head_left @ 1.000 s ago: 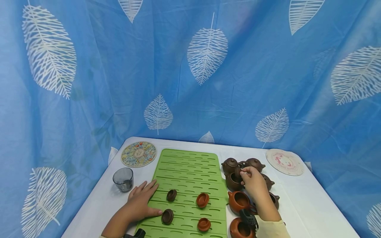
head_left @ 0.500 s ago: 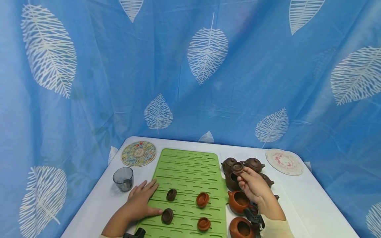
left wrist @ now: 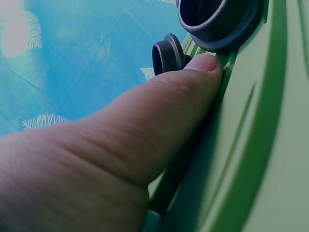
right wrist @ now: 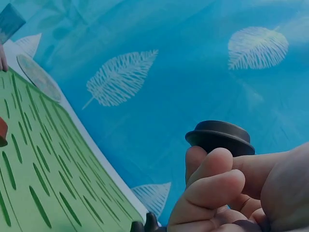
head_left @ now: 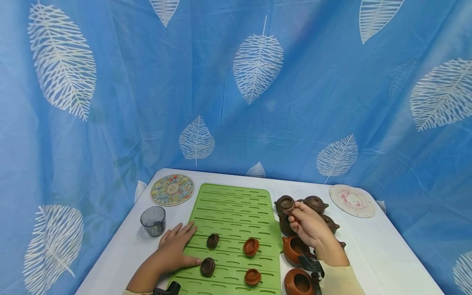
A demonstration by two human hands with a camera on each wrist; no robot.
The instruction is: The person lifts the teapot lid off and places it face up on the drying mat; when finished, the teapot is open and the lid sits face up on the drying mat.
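My right hand (head_left: 313,227) pinches a dark brown teapot lid (right wrist: 219,137), its underside turned up, above the dark teapots at the right. Below it, partly hidden, stands a lidless dark teapot (head_left: 284,224). My left hand (head_left: 176,250) lies flat with spread fingers on the left edge of the green mat (head_left: 236,205). Its thumb tip is right at a dark lid (head_left: 207,267) lying underside up; another dark lid (head_left: 212,241) lies just beyond. Two reddish lids, one farther (head_left: 251,247) and one nearer (head_left: 252,277), sit on the mat's right half.
Two lidless reddish teapots (head_left: 298,282) stand along the mat's right side. Behind them are several dark teapots, one with its lid on (head_left: 314,203). A grey glass (head_left: 153,221) and a patterned round mat (head_left: 172,190) are at the left. A pale disc (head_left: 352,200) lies far right.
My right hand has lifted the dark lid off the teapot area, turned it underside up and moved it slightly left. My left hand has stayed in place.
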